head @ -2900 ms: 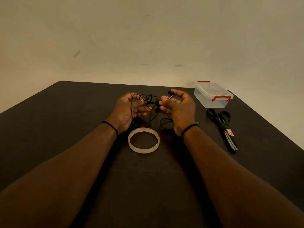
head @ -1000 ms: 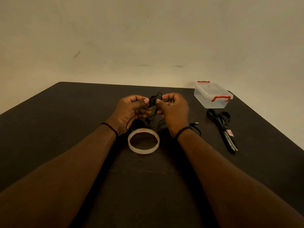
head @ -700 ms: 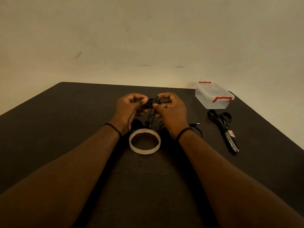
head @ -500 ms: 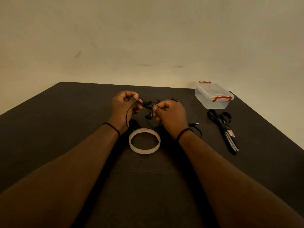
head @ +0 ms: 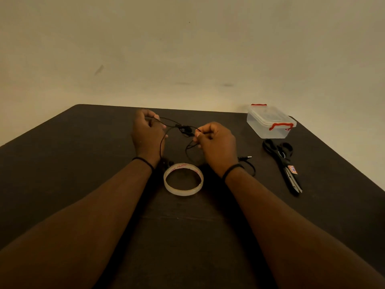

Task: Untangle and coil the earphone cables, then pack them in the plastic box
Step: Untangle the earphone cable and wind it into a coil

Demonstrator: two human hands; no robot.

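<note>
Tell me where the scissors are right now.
In the head view the scissors lie flat on the dark table at the right side, just in front of the closed plastic box and to the right of the right hand.

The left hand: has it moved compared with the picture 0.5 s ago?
Yes. The left hand has gone farther from the tape ring, toward the table's far edge and slightly left, stretching the earphone cable.

Dark table (head: 83,163) carries plastic box (head: 268,124), scissors (head: 281,161), tape roll (head: 183,190)
</note>
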